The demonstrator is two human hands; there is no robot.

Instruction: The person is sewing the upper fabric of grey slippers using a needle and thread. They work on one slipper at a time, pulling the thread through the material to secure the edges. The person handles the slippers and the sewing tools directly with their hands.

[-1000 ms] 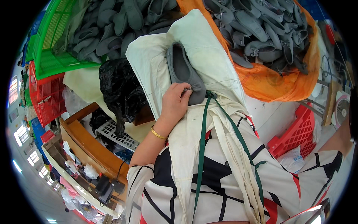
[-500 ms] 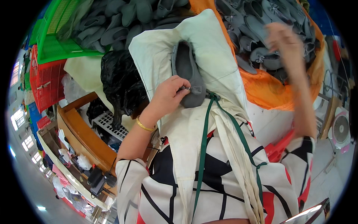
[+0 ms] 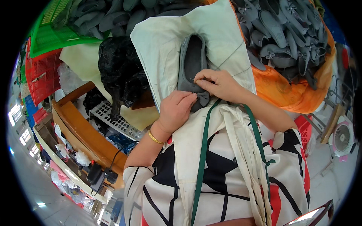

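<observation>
A grey slip-on shoe [image 3: 194, 56] lies sole down, toe toward me, on a pale cloth-covered pad [image 3: 158, 41] over my lap. My left hand [image 3: 177, 109] grips its front from the left, thumb and fingers closed beside a small grey bow [image 3: 203, 99] at the toe. From the right, my right hand [image 3: 218, 84] reaches over the shoe's opening, thumb and forefinger pinched just above the bow. What sits in that pinch is too small to make out. A thin dark thread [image 3: 233, 53] runs across the pad to the right of the shoe.
Many grey shoes fill a green crate [image 3: 56, 39] at the far left and an orange sack [image 3: 286, 90] at the far right. A black plastic bag [image 3: 120, 75], a wooden drawer [image 3: 81, 128] and a red crate [image 3: 41, 75] stand left. A fan [image 3: 342, 137] is at right.
My right hand has come down and inward from above the orange sack to the shoe. My left hand has shifted slightly downward at the toe, still gripping there.
</observation>
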